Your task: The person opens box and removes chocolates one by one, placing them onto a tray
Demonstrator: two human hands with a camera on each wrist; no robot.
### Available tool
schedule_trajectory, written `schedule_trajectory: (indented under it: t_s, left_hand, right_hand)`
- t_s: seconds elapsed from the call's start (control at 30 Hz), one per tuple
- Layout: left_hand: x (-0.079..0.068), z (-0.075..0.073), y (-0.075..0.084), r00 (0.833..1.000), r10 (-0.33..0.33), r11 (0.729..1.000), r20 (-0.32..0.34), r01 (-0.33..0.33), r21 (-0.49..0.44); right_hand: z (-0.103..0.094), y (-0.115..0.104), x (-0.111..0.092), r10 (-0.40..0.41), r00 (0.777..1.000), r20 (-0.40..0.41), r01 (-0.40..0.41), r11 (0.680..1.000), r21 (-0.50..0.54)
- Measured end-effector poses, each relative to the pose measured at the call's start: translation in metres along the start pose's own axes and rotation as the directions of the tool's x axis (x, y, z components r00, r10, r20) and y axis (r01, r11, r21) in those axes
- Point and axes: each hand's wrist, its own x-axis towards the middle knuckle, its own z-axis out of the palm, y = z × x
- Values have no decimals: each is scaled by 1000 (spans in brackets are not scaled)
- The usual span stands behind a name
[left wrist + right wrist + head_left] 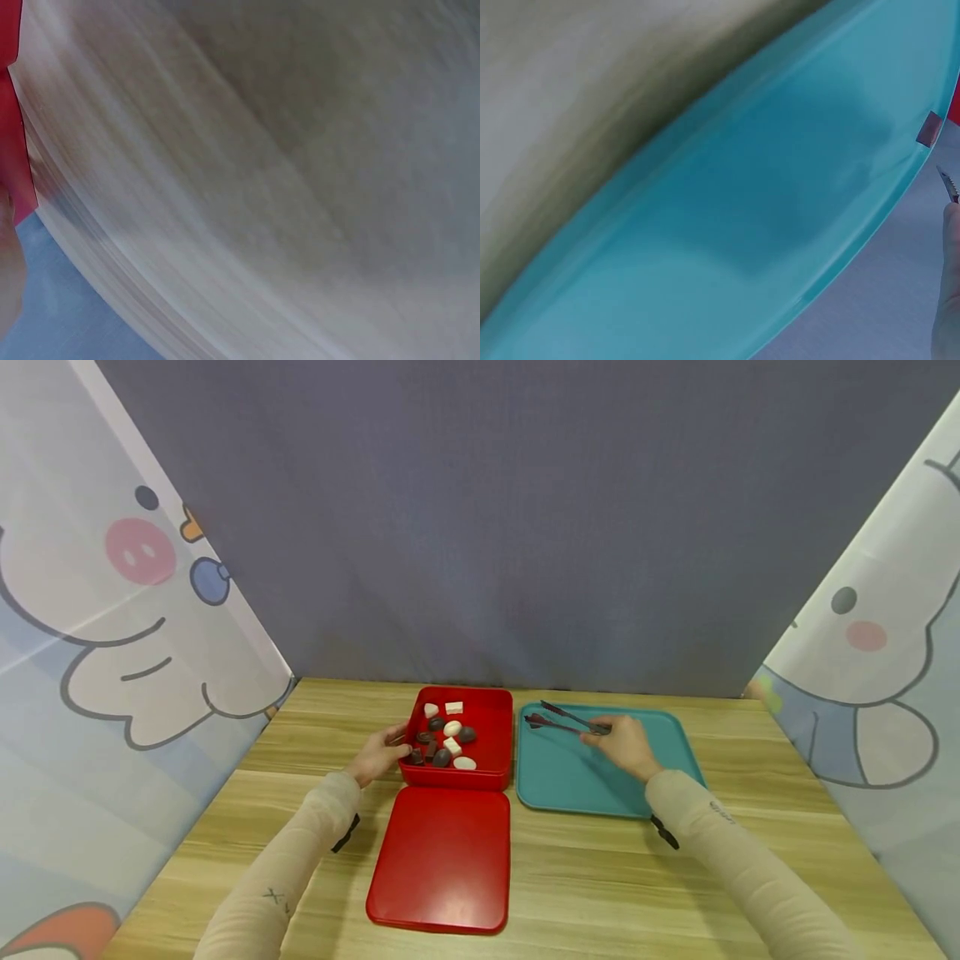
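My left hand [380, 755] holds the left wall of a red box [495, 727], with the thumb over its rim. The box holds several dark chocolates [442, 758] and white pieces [452, 728], bunched toward its left side. My right hand [621, 743] grips dark tongs [562, 722] over a teal tray [577, 785]. The tongs' arms stand apart, with their tips pointing left toward the box. In the right wrist view only a bit of the hand [951, 292] shows at the right edge, along with a small brown piece [929, 129] by the tray's rim.
A red lid [442, 860] lies flat on the wooden table [585, 885], just in front of the box. The tray stands close to the box's right. A grey curtain [480, 527] rises behind the table, with cartoon-printed sheets [60, 693] at both sides.
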Motion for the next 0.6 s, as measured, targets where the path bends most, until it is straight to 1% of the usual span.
schedule_trajectory:
  t_s: [0.1, 0.2, 0.43, 0.57, 0.6]
  left_hand:
    - [1, 0, 0, 1000, -13, 1000, -4, 13, -4]
    - [1, -1, 0, 1000, -9, 1000, 5, 9, 6]
    - [1, -3, -1, 1000, -7, 1000, 1, 7, 4]
    - [1, -3, -2, 1000, -5, 1000, 6, 5, 7]
    - [-1, -3, 1, 1000, -10, 1000, 11, 10, 3]
  right_hand:
    - [-2, -1, 0, -16, 1000, -5, 16, 1000, -8]
    - [-3, -2, -1, -22, 1000, -7, 22, 1000, -6]
    - [-5, -6, -2, 20, 1000, -11, -19, 998, 56]
    - [-9, -9, -3, 34, 999, -19, -33, 997, 73]
    - [-10, -9, -3, 30, 999, -25, -28, 997, 72]
